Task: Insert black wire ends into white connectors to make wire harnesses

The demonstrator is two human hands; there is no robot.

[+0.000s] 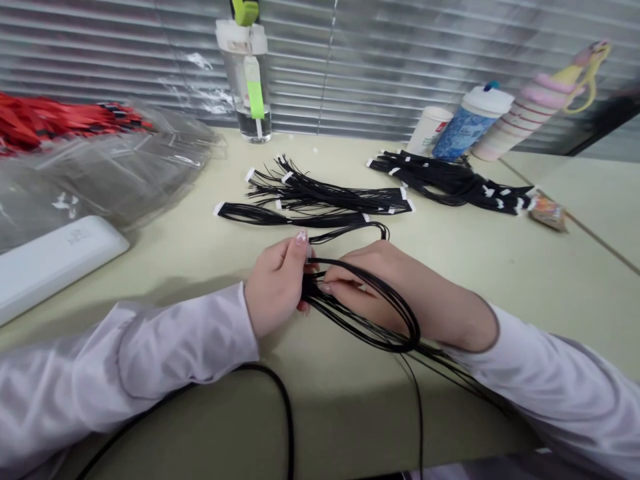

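A looped bundle of thin black cables is held between my hands near the table's middle. My left hand grips one end of it, thumb on top beside a small pale end piece. From the right, my right hand reaches through the loop with thumb and fingers pinched on strands close to my left hand. Loose strands trail off toward the lower right. Just beyond my hands lie several black cable bundles with white connectors at their ends.
Another pile of black cables lies at back right, beside a small packet. A clear bottle, a white cup, a blue tumbler and a pink bottle line the blinds. Left are plastic bags and a white device.
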